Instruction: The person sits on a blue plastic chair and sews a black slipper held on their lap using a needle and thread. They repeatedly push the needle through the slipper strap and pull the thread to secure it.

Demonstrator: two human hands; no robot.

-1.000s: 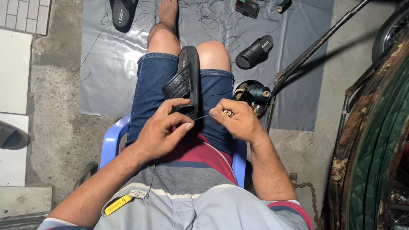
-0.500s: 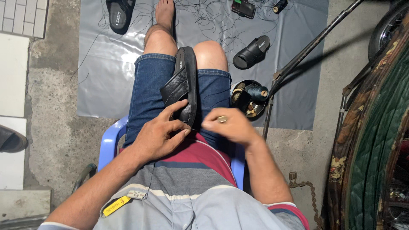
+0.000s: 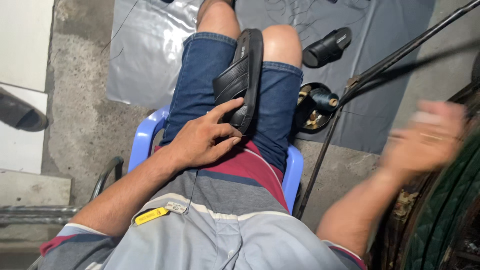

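Seat: I sit on a blue plastic chair (image 3: pixel 145 137), looking down over my lap in denim shorts (image 3: pixel 200 75).
Left hand (image 3: pixel 202 140): it rests on my lap at the near end of the black sandal (image 3: pixel 241 80), with the forefinger laid across the heel end and the thumb and other fingers curled against the sole's near edge. It is closed on the sandal, pinning it in place.
Black sandal: it lies lengthwise between my thighs, tilted on its side, with the broad strap facing left and the sole's edge toward my right knee.
Right hand (image 3: pixel 425 137): it is out wide to my right, well away from the sandal, in the air near the dark green curved frame (image 3: pixel 445 220) at the edge of view. It is blurred, so I cannot tell whether it is open or closed, nor whether it holds anything.
Floor: bare concrete, with a grey plastic sheet (image 3: pixel 145 60) spread under my feet.
On the sheet: a second black sandal (image 3: pixel 327 47) lies beyond my right knee. Nearer, just right of my right thigh, sits a round dark tray (image 3: pixel 305 122) holding a spool of dark thread (image 3: pixel 325 100) and small bits.
Dark rod (image 3: pixel 395 62): it slants from the upper right down past the tray toward the chair.
Far left: the toe of a dark shoe (image 3: pixel 20 115) lies on a pale slab.
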